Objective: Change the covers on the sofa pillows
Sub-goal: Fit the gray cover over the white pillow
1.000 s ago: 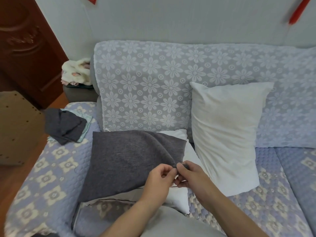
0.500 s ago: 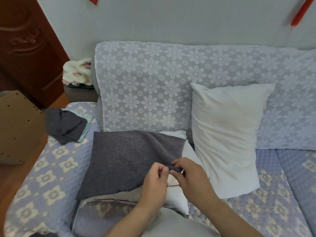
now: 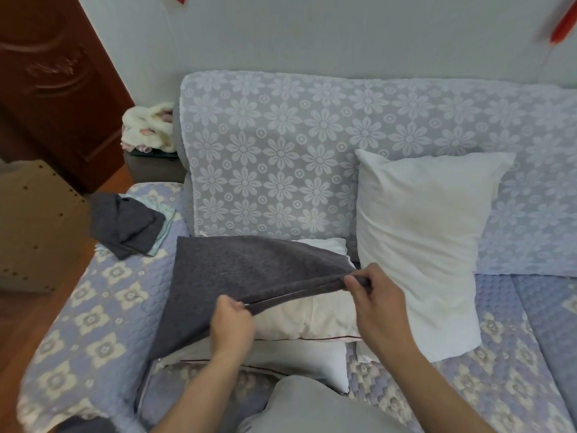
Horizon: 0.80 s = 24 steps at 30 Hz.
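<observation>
Lighting: soft, even, moderately bright indoor light; source not visible. No glare or hot spots. The white pillow (image 3: 418, 245) against the sofa (image 3: 281, 145) back is the brightest surface and keeps faint texture, not blown out.

Shadows: weak, diffuse. Slight darkening under the lifted grey cover (image 3: 237, 276) and beneath the left hand (image 3: 232, 323) and right hand (image 3: 379, 303).

Dim zone: dark wooden door (image 3: 59, 79) at upper left, low detail.

Distortion: wide-angle bowing; sofa back edge curves and the wall (image 3: 343, 35) leans at the frame edges.

Sharpness: centre acceptably sharp; flower pattern softens toward right edge. Red strip (image 3: 563, 23) at upper right is smeared. Mild compression softness throughout.
</observation>
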Tool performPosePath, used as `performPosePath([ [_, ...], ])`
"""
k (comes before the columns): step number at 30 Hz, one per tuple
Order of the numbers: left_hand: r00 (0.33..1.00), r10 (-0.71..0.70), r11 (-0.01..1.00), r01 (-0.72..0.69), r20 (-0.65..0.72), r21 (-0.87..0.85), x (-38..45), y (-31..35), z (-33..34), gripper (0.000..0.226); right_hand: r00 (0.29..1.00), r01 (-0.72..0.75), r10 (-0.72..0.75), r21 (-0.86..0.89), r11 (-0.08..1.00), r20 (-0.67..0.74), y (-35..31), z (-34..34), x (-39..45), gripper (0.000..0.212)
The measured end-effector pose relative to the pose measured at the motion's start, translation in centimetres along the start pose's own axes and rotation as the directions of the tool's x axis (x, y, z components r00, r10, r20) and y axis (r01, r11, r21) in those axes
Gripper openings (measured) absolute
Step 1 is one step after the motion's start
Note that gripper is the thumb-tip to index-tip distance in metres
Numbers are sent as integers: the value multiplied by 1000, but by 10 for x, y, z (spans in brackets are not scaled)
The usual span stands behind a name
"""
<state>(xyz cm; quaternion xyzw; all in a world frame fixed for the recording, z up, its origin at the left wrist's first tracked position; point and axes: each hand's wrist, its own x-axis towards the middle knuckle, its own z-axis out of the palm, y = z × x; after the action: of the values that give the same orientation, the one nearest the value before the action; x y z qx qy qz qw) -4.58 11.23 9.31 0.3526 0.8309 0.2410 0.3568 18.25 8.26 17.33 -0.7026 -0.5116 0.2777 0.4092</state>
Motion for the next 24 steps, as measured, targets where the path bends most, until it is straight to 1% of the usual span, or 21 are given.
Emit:
performPosePath([
  [2,992,-89,995,84,-91,-62,21,-16,-20,6,995,-96,96,15,995,-41,13,-5,10,25],
  [3,989,-96,992,86,-115,-91,27,-21,-29,10,989,-148,147,-26,989,-28,21,-7,14,25],
  [4,991,-63,993,51,-114,-111,29,-22,-35,15,981,-190,191,-103,976,3,32,-11,18,24],
  [5,995,-4,992,-9,-102,-122,30,-21,-38,18,971,-214,233,-256,943,47,43,-13,22,18],
  [6,994,63,989,-75,-90,-130,29,-20,-40,21,959,-202,270,-456,867,90,49,-14,23,10],
  [7,990,120,983,-130,-76,-133,25,-18,-41,22,950,-141,286,-644,752,127,52,-12,23,18],
  [8,984,167,977,-173,-58,-127,20,-15,-42,23,953,-33,249,-756,654,174,53,-2,24,33],
  [9,977,208,971,-211,-36,-110,13,-10,-41,23,956,63,179,-757,650,233,49,8,23,40],
  [10,971,238,967,-240,-35,-88,8,-8,-42,23,940,164,99,-687,708,327,39,28,20,39],
  [11,963,264,961,-267,-47,-75,5,-6,-43,24,898,264,19,-571,777,440,24,52,15,41],
  [12,957,284,956,-287,-60,-64,3,-4,-43,24,825,355,-40,-462,813,563,10,79,9,52],
  [13,953,296,952,-300,-69,-54,2,-4,-45,23,749,414,-64,-391,822,660,-1,108,1,67],
  [14,953,294,953,-298,-70,-52,2,-3,-48,23,700,461,-76,-369,807,710,-10,134,-6,78],
  [15,956,286,955,-290,-69,-57,3,-4,-50,22,693,502,-83,-396,769,716,-17,155,-10,81],
  [16,958,276,958,-281,-73,-58,6,-6,-55,22,705,531,-92,-437,726,703,-22,173,-12,76],
  [17,958,277,958,-281,-81,-49,9,-9,-58,22,726,540,-95,-479,692,681,-25,184,-9,64],
  [19,959,268,961,-273,-92,-40,15,-14,-64,22,750,547,-119,-510,664,650,-27,194,0,32],
  [20,965,246,967,-251,-88,-44,19,-18,-67,23,768,548,-168,-498,672,617,-28,196,4,25],
  [21,974,212,975,-217,-84,-51,25,-22,-69,23,776,558,-211,-491,668,595,-31,197,7,27],
  [23,987,138,988,-142,-79,-57,38,-25,-70,24,770,583,-233,-505,637,594,-34,198,9,41],
  [24,990,116,991,-120,-82,-56,45,-27,-71,25,767,595,-246,-515,617,592,-36,201,9,44],
])
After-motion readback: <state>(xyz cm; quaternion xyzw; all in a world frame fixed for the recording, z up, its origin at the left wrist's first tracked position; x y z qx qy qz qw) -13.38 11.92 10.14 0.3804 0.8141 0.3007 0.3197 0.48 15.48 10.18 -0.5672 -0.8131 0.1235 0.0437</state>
